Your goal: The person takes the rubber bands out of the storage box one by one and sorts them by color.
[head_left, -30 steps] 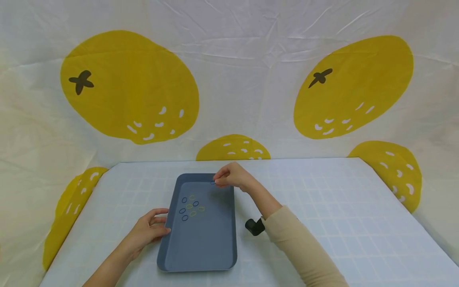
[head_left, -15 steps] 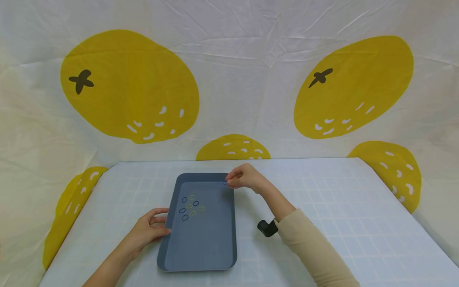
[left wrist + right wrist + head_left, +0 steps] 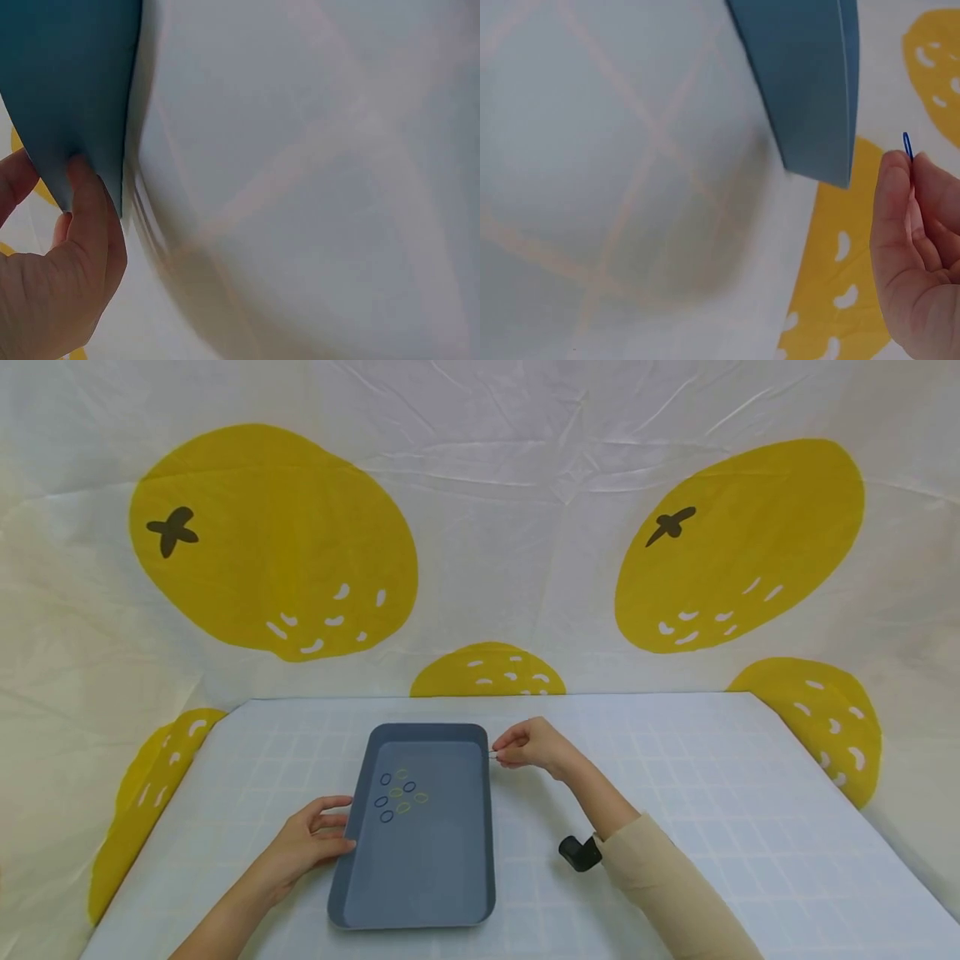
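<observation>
Head camera view: my right hand [image 3: 531,748] has moved rightward across the frame since a second ago. Then it hovered over the upper part of the blue tray [image 3: 420,893], inside the far rim; now it sits just right of the tray's upper right corner, above the checked table [image 3: 712,810]. Its thumb and forefinger are pinched together on a small blue rubber band [image 3: 907,144], which the right wrist view shows as a thin loop poking up from my fingertips [image 3: 894,169], with the tray's corner to the left of it and apart from it. In the head view the band is almost too small to make out.

My left hand [image 3: 311,843] has not shifted: it rests at the tray's left edge in the lower middle of the frame, thumb and fingers curled around the rim, as the left wrist view confirms.

Inside the tray, a cluster of blue and yellow-green rubber bands [image 3: 399,795] lies in the upper left part, unchanged, well left of my right hand and close to my left.
</observation>
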### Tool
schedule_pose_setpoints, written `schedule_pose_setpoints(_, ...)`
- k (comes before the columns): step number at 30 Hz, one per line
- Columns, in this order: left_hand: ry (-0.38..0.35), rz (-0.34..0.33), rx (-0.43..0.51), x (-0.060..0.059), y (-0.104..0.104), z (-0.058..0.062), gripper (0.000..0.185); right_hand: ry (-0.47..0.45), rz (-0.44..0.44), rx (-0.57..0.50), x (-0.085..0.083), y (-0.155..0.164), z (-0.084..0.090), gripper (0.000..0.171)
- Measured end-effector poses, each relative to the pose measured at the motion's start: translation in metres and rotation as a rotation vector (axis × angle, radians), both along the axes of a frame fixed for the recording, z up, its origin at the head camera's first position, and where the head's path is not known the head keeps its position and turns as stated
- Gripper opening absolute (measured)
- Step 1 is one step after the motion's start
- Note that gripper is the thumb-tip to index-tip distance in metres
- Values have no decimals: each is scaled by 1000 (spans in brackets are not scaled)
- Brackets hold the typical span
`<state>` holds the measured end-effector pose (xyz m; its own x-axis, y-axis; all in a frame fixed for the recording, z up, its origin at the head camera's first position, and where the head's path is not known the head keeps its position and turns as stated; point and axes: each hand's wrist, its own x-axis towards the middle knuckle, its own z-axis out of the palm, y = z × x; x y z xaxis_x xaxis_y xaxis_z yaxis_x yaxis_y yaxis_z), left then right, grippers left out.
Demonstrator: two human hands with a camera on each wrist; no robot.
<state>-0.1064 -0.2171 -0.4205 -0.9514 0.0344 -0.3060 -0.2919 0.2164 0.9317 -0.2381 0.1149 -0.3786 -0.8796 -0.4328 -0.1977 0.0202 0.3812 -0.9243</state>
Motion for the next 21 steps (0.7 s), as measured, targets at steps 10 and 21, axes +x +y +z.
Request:
schedule_pose_setpoints(10, -7, 10, 6, -1, 1, -2, 70, -37, -47, 14, 0, 12, -15, 19)
schedule_pose_setpoints(21, -21, 7, 15, 0, 0, -2, 71, -86, -147, -27, -6, 19, -43, 17)
